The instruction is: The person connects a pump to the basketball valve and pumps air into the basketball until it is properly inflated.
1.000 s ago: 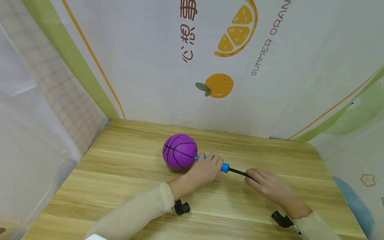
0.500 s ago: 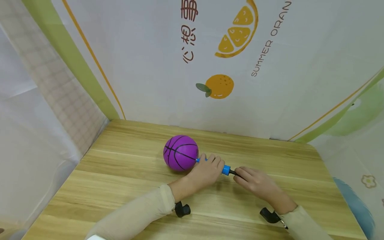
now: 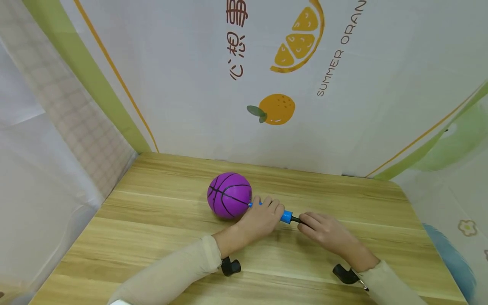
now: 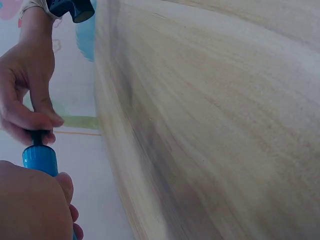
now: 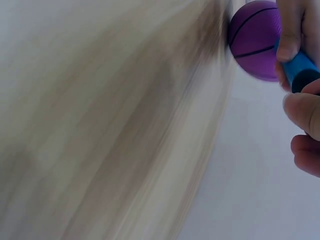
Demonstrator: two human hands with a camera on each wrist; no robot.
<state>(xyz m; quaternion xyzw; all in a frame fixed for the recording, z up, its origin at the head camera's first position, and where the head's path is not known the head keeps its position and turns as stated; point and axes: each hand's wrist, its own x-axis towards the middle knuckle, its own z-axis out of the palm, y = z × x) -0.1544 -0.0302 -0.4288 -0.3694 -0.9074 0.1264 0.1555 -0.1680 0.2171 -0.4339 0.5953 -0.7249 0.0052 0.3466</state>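
A purple basketball (image 3: pixel 229 195) with black lines sits on the wooden table. The tip of a blue hand pump (image 3: pixel 286 217) meets the ball's right side. Curled round the pump's barrel is my left hand (image 3: pixel 261 217), which hides most of it. My right hand (image 3: pixel 324 232) pinches the pump's black handle end, with only a short piece of dark rod showing between it and the barrel. In the left wrist view the blue barrel (image 4: pixel 40 159) emerges from the left fist. The right wrist view shows the ball (image 5: pixel 256 40) beyond both hands.
The wood-grain table (image 3: pixel 152 228) lies under everything. Behind it hangs a white cloth (image 3: pixel 198 106) with orange prints, and more cloth hangs at both sides. A black camera mount (image 3: pixel 231 267) is on the left wrist, another mount (image 3: pixel 345 274) on the right.
My right hand has moved left toward the barrel, and the exposed dark rod has become shorter. Over the last half second it barely moves. My left hand and the ball stay nearly in place.
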